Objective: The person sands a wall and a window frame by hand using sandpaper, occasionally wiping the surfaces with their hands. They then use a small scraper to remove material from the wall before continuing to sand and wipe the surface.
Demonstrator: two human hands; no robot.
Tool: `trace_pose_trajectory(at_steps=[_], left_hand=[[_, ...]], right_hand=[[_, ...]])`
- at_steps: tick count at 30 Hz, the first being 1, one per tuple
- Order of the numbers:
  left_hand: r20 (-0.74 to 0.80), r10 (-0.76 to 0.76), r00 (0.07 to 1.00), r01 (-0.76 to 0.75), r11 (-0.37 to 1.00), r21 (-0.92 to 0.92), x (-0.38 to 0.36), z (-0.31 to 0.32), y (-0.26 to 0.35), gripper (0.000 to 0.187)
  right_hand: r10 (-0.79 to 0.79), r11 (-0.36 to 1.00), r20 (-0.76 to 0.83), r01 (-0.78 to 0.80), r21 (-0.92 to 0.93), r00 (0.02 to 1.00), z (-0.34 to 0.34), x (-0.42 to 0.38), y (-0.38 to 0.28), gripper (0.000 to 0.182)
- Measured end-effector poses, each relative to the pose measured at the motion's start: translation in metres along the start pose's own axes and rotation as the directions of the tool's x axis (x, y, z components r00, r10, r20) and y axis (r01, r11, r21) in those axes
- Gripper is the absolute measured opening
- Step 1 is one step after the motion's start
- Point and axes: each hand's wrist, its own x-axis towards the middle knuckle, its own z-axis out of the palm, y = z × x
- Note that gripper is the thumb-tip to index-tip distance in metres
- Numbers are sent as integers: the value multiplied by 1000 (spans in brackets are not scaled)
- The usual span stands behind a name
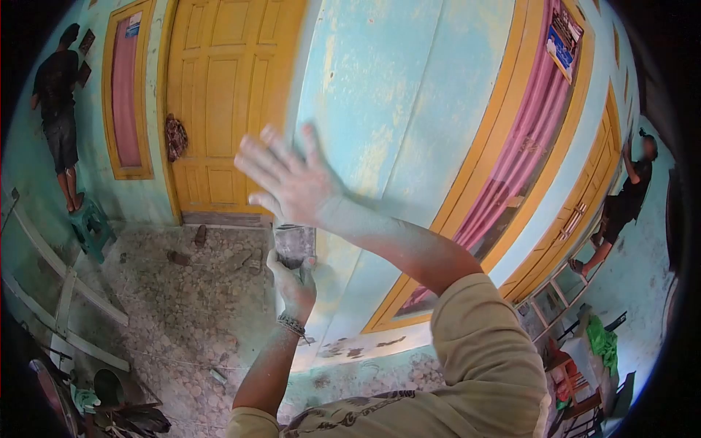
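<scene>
My right hand (296, 182), pale with dust, is raised at the wall's corner with its fingers spread and nothing in it. Just below, my left hand (294, 287) grips a dark grey, dusty rectangular block (295, 244) between thumb and fingers, near the corner edge. A bracelet circles the left wrist. The light blue wall (380, 109) beside the hands shows patchy, worn paint. Whether the block touches the wall cannot be made out.
Behind are a yellow door (223, 109) and scattered debris on the stone floor (197, 306). One person (58, 109) stands on a green stool (92, 228) at left; another (628, 190) is on a ladder (558, 292) at right. White frame pieces (64, 299) lie at left.
</scene>
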Motion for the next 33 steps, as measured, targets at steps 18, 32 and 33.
trace_pose_trajectory(at_steps=[18,32,33], left_hand=[[35,2,999,-7,990,143,7,-5,13,58],[58,13,998,-13,1000,2,7,-4,13,54],[49,7,999,-5,1000,-24,8,-4,16,53]], right_hand=[[152,876,-179,-216,-431,972,-41,73,92,52],[151,899,-201,-220,-379,968,-59,81,124,48],[190,918,-272,-269,-290,943,-65,88,133,48]])
